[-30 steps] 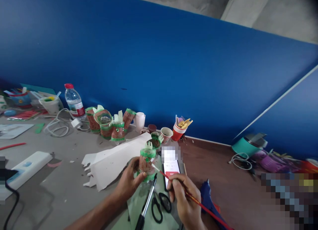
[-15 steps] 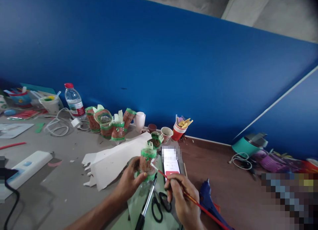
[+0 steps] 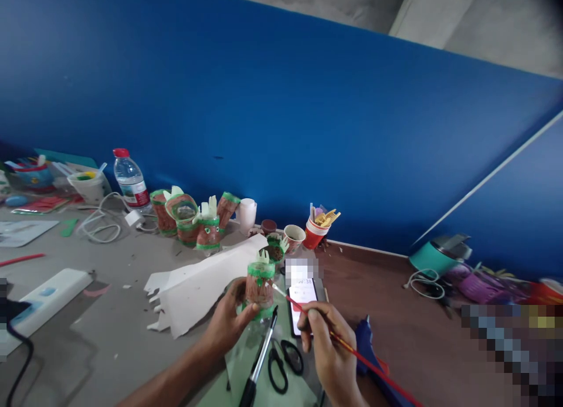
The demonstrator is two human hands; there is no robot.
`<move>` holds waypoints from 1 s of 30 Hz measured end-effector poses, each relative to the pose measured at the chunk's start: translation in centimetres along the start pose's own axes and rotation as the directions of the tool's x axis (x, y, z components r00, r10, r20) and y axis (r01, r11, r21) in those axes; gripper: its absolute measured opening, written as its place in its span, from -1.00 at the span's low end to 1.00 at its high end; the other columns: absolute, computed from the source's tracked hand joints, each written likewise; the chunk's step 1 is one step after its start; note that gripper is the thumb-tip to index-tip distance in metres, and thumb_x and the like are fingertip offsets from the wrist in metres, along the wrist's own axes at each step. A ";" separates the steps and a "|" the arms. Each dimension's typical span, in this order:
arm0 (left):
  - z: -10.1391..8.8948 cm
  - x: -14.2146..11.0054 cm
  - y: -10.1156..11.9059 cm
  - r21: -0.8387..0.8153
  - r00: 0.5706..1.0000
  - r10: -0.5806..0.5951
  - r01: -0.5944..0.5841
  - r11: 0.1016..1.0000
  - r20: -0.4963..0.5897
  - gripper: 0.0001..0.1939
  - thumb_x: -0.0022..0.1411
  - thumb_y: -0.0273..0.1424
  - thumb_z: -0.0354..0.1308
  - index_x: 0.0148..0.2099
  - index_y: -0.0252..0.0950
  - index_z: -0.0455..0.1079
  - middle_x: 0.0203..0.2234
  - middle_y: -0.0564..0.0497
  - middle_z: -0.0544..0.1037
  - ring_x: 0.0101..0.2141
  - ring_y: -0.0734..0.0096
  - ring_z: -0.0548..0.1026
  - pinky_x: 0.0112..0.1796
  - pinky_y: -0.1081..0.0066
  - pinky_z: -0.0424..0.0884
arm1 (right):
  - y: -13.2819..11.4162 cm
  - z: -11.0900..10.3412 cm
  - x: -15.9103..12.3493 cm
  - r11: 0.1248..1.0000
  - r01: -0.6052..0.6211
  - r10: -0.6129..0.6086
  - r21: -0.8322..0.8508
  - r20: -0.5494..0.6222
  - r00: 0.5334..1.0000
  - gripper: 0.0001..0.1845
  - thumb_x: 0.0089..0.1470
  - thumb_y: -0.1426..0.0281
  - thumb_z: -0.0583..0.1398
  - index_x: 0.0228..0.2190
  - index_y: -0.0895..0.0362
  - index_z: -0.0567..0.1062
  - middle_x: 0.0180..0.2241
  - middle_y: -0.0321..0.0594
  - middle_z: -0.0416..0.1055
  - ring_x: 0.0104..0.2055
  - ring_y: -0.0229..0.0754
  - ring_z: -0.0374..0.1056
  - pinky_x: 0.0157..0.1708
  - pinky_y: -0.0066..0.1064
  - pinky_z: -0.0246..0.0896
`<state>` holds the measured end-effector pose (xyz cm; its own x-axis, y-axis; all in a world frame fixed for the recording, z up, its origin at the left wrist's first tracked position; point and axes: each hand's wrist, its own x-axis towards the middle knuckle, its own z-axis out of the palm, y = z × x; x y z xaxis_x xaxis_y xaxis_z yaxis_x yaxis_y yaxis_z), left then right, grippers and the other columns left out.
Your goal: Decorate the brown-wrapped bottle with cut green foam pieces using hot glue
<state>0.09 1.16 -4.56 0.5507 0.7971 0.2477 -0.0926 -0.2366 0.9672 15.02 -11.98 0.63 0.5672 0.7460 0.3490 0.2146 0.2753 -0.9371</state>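
My left hand point(image 3: 235, 310) is wrapped round a small painted bottle cup point(image 3: 259, 288), brown with green bands and pale jagged strips on its rim. In my right hand point(image 3: 328, 336) is a thin red paintbrush point(image 3: 343, 341), its pale tip against or very near the cup's right side. Below the cup lie a black and silver pen point(image 3: 263, 351) and black-handled scissors point(image 3: 285, 365) on green paper point(image 3: 246, 366). A lit phone point(image 3: 303, 292) rests just beyond my right hand.
Several similar painted cups point(image 3: 208, 234) stand at the back beside a water bottle point(image 3: 132, 184). Torn white paper point(image 3: 193, 290) lies left of my hands. A blue glue gun point(image 3: 364, 339) is at the right. A power strip point(image 3: 53, 301) lies far left; a red cup with plastic forks point(image 3: 315, 234) stands behind.
My right hand has shifted slightly right and down with the paintbrush. The cup in my left hand has barely moved, and more of the phone screen shows.
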 end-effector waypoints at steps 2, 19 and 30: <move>0.0 0.0 0.2 -0.011 1.000 -0.001 0.001 1.000 -0.005 -0.57 0.16 -0.25 0.17 0.03 -0.34 0.27 -0.08 -0.19 0.50 -0.05 0.08 0.45 -0.03 0.17 0.34 | 0.1 0.0 0.2 1.000 -0.023 0.023 -0.005 0.015 1.000 -0.74 0.17 0.24 0.13 -0.42 0.15 0.48 -0.58 -0.30 0.38 -0.71 -0.38 0.20 -0.73 -0.57 0.11; 0.0 0.1 0.0 -0.025 1.000 -0.017 0.017 1.000 -0.017 -0.54 0.17 -0.19 0.16 0.04 -0.34 0.27 -0.08 -0.19 0.50 -0.06 0.10 0.45 -0.03 0.19 0.34 | 0.6 0.1 0.5 0.987 -0.129 0.130 0.097 -0.001 0.992 -0.70 0.14 0.17 0.15 -0.45 0.15 0.45 -0.59 -0.34 0.37 -0.72 -0.40 0.19 -0.74 -0.58 0.08; -0.1 0.0 0.1 0.016 0.999 -0.022 0.023 1.000 -0.038 -0.53 0.17 -0.15 0.14 0.03 -0.33 0.29 -0.06 -0.19 0.50 -0.03 0.08 0.44 -0.02 0.17 0.34 | 0.9 0.2 0.5 0.979 -0.152 0.151 0.138 0.018 0.988 -0.71 0.14 0.18 0.17 -0.44 0.16 0.45 -0.59 -0.34 0.36 -0.73 -0.41 0.19 -0.74 -0.58 0.08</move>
<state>0.01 1.21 -4.43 0.5211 0.8225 0.2280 -0.0664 -0.2273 0.9716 15.35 -11.20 -0.05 0.5789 0.7896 0.2033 0.0137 0.2399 -0.9707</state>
